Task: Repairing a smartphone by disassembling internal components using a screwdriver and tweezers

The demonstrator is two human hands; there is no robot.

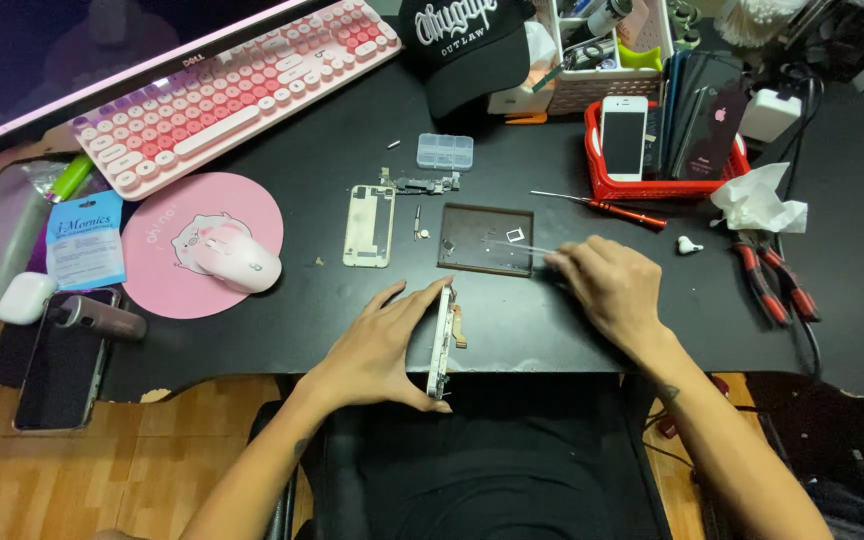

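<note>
Both forearms rise bare from the bottom of the frame. The left hand [382, 345], lower centre, is palm-down with fingers stretched flat and thumb tucked under. The right hand [607, 285], centre right, curls its fingers together, knuckles up, its wrist angled toward the lower right.

We see 1 opened phone frame [441, 342] stood on its long edge near the desk's front edge (silver, a small flex cable hanging off), and thin tweezers [527, 247] lying over the dark tray.
</note>
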